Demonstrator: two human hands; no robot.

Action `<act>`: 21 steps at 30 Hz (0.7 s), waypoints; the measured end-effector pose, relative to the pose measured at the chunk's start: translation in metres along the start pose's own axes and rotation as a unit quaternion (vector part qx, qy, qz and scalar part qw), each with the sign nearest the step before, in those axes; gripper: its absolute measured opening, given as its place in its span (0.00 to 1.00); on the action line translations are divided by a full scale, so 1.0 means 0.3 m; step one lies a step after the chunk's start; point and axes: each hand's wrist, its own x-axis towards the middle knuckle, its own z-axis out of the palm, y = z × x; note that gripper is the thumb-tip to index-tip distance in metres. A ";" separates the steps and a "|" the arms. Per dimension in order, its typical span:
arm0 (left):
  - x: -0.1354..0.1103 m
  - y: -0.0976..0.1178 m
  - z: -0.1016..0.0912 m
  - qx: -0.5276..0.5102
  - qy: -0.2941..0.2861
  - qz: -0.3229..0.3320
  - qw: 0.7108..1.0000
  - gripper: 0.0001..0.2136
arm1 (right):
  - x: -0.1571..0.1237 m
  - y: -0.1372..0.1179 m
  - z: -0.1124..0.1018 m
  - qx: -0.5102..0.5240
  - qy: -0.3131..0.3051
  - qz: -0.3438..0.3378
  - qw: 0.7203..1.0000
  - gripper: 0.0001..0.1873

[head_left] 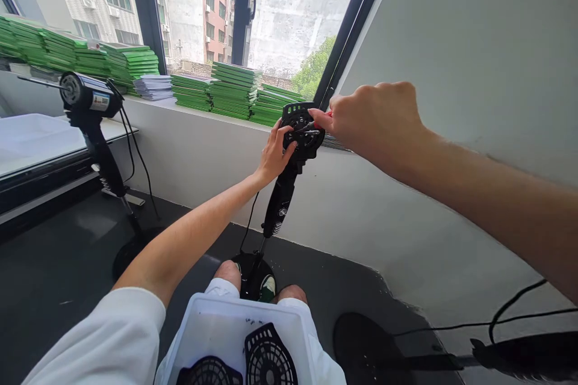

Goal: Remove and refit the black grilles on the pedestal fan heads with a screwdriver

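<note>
A black heat gun on a stand (280, 204) rises from a round base between my knees. At its top sits a black round grille part (301, 127). My left hand (273, 153) grips the left side of that grille. My right hand (370, 117) is closed on a small red-handled tool (321, 122) whose tip touches the grille face. On my lap rests a white bin (235, 325) holding two black round grilles (270, 358).
A second heat gun on a stand (93, 108) stands at the left beside a white table (40, 144). Stacks of green flat packs (230, 90) line the window sill. A black round base (361, 343) and cables lie on the dark floor at right.
</note>
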 end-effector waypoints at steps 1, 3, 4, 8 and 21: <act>-0.001 0.005 -0.003 0.007 -0.002 -0.004 1.000 0.15 | 0.004 0.005 0.003 0.007 -0.009 0.000 1.000 0.32; -0.002 0.015 -0.007 0.015 -0.004 -0.009 1.000 0.15 | 0.010 0.020 0.004 0.048 -0.044 -0.012 0.998 0.30; -0.002 0.019 -0.008 0.016 -0.005 -0.010 1.000 0.15 | 0.012 0.029 0.003 0.081 -0.062 -0.027 0.994 0.27; -0.009 0.032 -0.002 0.010 -0.004 -0.011 1.000 0.15 | 0.007 0.052 0.000 0.143 -0.088 -0.079 0.983 0.24; -0.025 0.009 -0.037 -0.004 -0.024 0.011 1.000 0.25 | -0.117 -0.046 0.030 0.093 0.016 -0.028 0.995 0.34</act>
